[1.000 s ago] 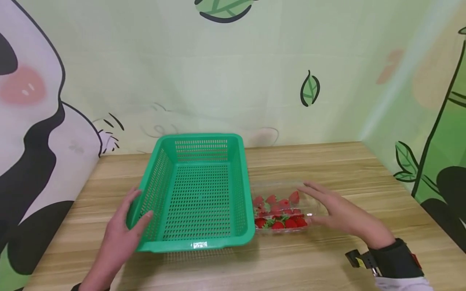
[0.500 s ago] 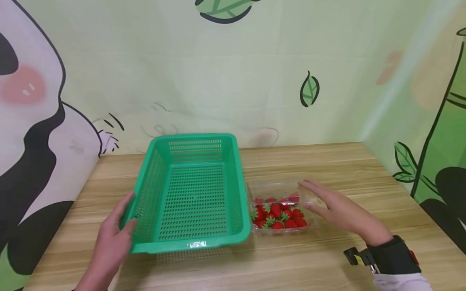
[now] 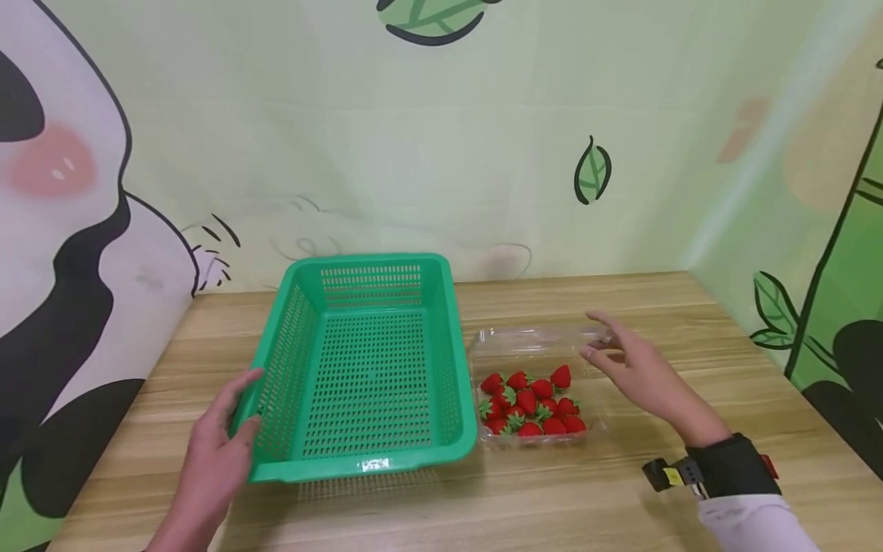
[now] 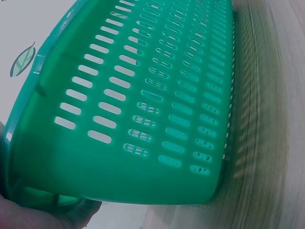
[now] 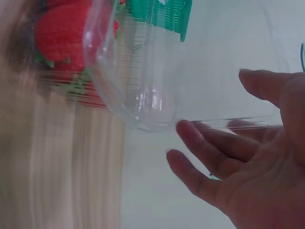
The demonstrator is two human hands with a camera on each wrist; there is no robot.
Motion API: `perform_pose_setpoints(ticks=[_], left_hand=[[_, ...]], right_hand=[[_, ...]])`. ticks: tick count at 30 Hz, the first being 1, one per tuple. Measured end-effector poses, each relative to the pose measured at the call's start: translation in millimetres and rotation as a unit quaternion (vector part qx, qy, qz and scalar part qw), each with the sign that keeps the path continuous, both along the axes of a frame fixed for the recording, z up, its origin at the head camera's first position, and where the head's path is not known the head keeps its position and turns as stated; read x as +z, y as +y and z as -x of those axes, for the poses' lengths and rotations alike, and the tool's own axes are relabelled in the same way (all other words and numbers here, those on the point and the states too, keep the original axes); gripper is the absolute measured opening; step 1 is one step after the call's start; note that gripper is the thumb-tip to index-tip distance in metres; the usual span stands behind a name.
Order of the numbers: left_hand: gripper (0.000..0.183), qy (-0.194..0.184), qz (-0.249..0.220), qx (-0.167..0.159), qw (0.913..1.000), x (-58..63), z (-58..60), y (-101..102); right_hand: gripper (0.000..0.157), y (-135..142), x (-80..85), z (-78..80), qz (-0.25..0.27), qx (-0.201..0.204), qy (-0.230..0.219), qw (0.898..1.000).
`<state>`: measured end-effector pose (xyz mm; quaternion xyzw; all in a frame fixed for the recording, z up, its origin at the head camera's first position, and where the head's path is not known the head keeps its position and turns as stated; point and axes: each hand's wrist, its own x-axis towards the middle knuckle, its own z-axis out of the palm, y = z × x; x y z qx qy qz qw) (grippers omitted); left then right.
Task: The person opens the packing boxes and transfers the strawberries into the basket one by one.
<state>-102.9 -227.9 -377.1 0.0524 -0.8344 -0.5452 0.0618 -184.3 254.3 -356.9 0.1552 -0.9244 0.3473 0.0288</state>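
A green plastic basket [image 3: 359,464] with slotted sides sits left of centre, and nothing lies in it. My left hand [image 3: 217,448] grips its left rim near the front corner; in the left wrist view only part of the hand [image 4: 33,214] shows beside the rim. Right of the basket is a clear plastic clamshell box [image 3: 545,439] holding red strawberries [image 3: 526,402]. Its hinged lid [image 3: 538,337] is raised at the back. At the lid's right edge is my right hand [image 3: 641,376], its fingers [image 5: 200,143] spread and the thumb apart in the right wrist view.
Everything stands on a wood-grain table [image 3: 517,506]. A printed fabric backdrop [image 3: 483,153] with a panda and leaves rises behind the table and along its sides. The basket's right rim stands close to the box's left side.
The basket shifted slightly left with my left hand, then stayed. My right hand moved up and back as the box lid swung away from over the strawberries, leaving them uncovered.
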Motion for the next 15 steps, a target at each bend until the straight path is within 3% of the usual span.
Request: perform_pose_setpoints(ticks=[6, 15], left_hand=[[0.055, -0.006, 0.003, 0.002, 1.0000, 0.7, -0.9, -1], [0.053, -0.010, 0.013, 0.006, 0.9998, 1.3, -1.4, -1]], right_hand=[[0.066, 0, -7.0, 8.3, 0.042, 0.002, 0.005, 0.999], [0.075, -3, -14.3, 20.2, 0.048, 0.006, -0.030, 0.998]])
